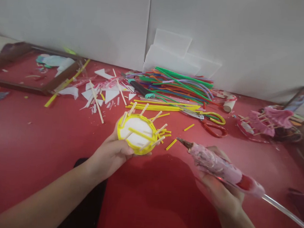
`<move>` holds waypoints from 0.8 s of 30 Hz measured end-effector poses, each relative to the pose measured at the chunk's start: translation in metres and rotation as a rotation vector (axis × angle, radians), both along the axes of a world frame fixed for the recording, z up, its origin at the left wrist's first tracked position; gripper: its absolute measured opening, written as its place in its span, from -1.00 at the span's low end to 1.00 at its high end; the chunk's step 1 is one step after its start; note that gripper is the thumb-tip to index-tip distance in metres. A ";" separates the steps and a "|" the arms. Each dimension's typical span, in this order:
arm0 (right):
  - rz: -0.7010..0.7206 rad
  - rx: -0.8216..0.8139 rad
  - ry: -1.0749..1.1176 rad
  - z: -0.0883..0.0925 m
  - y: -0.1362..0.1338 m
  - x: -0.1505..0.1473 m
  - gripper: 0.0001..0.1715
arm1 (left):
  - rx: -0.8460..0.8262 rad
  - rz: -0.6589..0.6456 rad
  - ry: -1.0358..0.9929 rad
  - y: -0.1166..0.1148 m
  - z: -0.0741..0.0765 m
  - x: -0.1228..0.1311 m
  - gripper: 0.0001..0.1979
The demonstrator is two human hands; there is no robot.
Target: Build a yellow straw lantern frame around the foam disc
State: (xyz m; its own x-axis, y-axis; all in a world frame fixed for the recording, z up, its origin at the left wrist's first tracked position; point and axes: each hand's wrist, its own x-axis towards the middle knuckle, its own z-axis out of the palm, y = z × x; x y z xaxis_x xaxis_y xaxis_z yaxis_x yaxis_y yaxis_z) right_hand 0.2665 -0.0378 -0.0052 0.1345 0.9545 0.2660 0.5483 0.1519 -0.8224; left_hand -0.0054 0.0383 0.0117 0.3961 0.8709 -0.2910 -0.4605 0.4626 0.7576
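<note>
My left hand [112, 153] grips a round white disc with a yellow rim [137, 133], held tilted above the red table. Several thin wooden sticks stand out from its edge, and a yellow stick lies across it. In my right hand [218, 188] is a pink hot glue gun [216, 163], fingers wrapped round its body. The brown nozzle [182, 142] of the gun points left toward the disc, a short gap away. A clear glue stick [285, 212] trails from the back of the gun to the right.
On the red table [35, 144] lie a heap of coloured pipe cleaners [177, 84], yellow sticks [157, 106], scissors with yellow and red handles [211, 120], white scraps [103, 93], a wooden frame [22, 66] at left and a pink craft piece [268, 124] at right. White foam sheets [171, 54] lean on the wall.
</note>
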 end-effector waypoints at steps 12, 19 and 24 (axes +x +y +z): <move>0.206 0.058 -0.019 0.007 0.001 -0.004 -0.81 | 0.011 0.085 0.049 -0.006 -0.012 -0.003 -0.31; 0.183 0.081 0.025 0.005 0.001 -0.004 -0.88 | 0.016 0.112 0.067 -0.006 -0.010 -0.002 -0.35; 0.157 0.034 0.071 0.002 0.000 -0.003 -0.92 | 0.058 0.058 0.100 -0.008 -0.018 -0.009 -0.20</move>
State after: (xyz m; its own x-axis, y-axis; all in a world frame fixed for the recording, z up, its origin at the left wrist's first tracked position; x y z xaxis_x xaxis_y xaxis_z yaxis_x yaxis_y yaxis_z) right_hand 0.2631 -0.0378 -0.0035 0.0038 0.9559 0.2937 0.4566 0.2596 -0.8510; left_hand -0.0140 0.0305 -0.0066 0.3164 0.9078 -0.2752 -0.4056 0.3918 0.8258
